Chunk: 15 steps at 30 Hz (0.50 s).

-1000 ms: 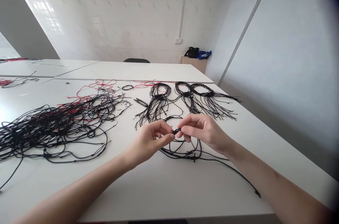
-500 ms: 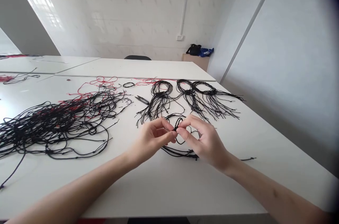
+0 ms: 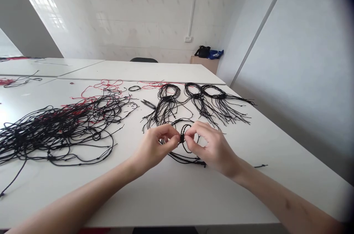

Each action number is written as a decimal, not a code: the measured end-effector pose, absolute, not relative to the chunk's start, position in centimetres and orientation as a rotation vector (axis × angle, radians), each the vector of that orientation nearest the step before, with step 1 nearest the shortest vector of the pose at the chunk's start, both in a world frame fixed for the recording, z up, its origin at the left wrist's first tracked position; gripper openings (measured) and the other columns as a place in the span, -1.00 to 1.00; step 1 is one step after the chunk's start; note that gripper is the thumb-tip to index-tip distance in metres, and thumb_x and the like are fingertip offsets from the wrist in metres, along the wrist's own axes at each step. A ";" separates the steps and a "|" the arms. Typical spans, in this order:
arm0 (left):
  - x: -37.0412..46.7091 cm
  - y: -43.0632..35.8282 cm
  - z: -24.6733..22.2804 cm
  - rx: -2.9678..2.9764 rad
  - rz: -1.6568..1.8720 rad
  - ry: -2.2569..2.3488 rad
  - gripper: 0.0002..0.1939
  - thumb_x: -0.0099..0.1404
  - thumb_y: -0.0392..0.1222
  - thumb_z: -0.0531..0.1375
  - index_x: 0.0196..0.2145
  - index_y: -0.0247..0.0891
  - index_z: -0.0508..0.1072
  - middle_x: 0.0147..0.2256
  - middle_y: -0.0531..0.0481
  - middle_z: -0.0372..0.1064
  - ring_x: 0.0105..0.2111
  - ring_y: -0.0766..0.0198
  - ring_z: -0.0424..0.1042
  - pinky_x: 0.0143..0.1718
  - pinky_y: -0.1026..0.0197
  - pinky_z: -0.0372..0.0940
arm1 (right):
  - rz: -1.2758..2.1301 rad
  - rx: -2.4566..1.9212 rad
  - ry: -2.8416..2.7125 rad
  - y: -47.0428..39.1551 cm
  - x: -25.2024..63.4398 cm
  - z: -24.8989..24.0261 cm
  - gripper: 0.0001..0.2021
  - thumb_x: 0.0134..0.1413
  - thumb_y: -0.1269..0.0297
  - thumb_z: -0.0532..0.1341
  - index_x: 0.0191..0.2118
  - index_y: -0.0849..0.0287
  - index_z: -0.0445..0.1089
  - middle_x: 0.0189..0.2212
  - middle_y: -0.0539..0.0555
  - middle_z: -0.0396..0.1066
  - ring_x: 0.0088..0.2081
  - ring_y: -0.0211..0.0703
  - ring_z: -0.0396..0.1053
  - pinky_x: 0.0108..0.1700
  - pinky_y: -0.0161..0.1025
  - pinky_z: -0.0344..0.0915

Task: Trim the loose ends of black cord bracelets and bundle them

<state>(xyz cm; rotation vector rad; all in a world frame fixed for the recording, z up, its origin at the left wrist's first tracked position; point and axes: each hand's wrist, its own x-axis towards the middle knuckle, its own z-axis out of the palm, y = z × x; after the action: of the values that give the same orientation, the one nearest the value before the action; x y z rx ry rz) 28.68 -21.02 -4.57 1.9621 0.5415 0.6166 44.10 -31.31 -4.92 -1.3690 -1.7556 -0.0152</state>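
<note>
Between my two hands is a looped black cord [image 3: 182,138] with a small dark knot at its middle. My left hand [image 3: 159,143] pinches it from the left with thumb and index finger. From the right, my right hand [image 3: 211,145] pinches the cord close to the knot, its fingertips a short way from the left ones. Beneath both hands, more coiled black cord [image 3: 184,160] lies on the white table [image 3: 155,201]. Small dark snips [image 3: 148,104] rest beyond my left hand.
A large tangle of black cords [image 3: 55,127] covers the table's left side, with red threads [image 3: 110,84] behind it. Tied black cord bundles [image 3: 168,97] [image 3: 195,95] [image 3: 221,95] lie beyond my hands. A small black ring [image 3: 134,88] sits near the snips.
My fingertips have drawn slightly apart, so the knot between them now shows more. The cord loop looks wider, and my left hand has shifted a little to the left.
</note>
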 end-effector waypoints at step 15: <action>28.4 -20.8 -4.1 1.792 0.666 0.509 -0.88 0.23 -0.24 0.05 -0.47 -0.24 0.28 -0.46 0.07 0.36 -0.33 0.30 0.37 -0.27 0.23 0.19 | 0.020 -1.404 -1.670 -31.4 45.1 -4.6 -0.93 0.15 0.37 0.13 -0.23 0.15 0.28 -0.32 0.04 0.35 -0.24 -0.18 0.32 -0.15 -0.18 0.25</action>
<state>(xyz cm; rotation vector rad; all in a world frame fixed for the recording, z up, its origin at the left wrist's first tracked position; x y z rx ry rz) 28.37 -20.75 -4.07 1.7919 0.5093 0.6662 45.10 -31.41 -4.59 -1.4038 -1.6702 0.0201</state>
